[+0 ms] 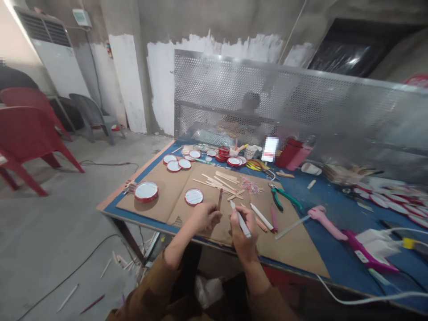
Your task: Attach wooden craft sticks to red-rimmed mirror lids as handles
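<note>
Pinched upright in my left hand (209,217) is a narrow reddish-brown stick (220,199). My right hand (244,227) is closed round a white marker pen (243,225), its tip pointing up and away from me, a little right of the stick. Both hands are above a cardboard sheet (163,200). Beyond them lies a loose pile of pale wooden sticks (219,182). A round red-rimmed lid (194,196) rests near my left hand. Another white marker (261,217) and a purple marker (274,217) lie to the right of my right hand.
Green-handled cutters (289,197) and a pink glue gun (329,223) lie to the right, near a purple power strip (368,256) with cables. A thick red-rimmed disc (146,191) is at left. More lids (174,166), a lit phone (270,149) and a perforated metal panel (220,89) stand behind.
</note>
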The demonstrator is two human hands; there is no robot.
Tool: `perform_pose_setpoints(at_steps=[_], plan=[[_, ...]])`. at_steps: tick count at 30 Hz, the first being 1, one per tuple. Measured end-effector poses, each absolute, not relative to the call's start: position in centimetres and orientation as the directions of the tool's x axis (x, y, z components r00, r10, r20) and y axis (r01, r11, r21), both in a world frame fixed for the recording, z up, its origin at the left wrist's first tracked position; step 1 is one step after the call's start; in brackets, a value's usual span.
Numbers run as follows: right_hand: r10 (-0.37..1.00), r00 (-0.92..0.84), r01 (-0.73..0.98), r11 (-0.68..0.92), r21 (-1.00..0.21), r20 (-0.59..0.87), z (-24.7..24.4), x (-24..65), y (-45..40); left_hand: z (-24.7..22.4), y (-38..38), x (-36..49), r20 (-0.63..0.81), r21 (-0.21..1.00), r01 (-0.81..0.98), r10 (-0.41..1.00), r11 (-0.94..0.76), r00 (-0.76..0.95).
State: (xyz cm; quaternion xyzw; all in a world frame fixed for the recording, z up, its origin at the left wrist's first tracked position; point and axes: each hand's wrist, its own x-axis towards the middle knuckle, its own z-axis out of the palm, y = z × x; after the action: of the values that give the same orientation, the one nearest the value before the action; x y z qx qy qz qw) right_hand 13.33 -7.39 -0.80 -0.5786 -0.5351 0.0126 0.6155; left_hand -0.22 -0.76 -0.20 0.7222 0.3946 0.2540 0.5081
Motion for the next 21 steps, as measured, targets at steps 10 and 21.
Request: perform_pose_setpoints(at_steps=[10,21], plan=[[0.39,0.889,0.012,0.506,-0.863,0.241,2.9,18.7,-6.5,-0.4,-0.4,-0.4,-0.032,0.922,0.333,0.818,-0.199,0.575],[0.7,0.502,0.386,0.345,-0.856,0.508,-1.3,11.9,-7.1,-1.1,-0.2,-0.3,-0.036,0.924,0.331,0.816,-0.193,0.577]])
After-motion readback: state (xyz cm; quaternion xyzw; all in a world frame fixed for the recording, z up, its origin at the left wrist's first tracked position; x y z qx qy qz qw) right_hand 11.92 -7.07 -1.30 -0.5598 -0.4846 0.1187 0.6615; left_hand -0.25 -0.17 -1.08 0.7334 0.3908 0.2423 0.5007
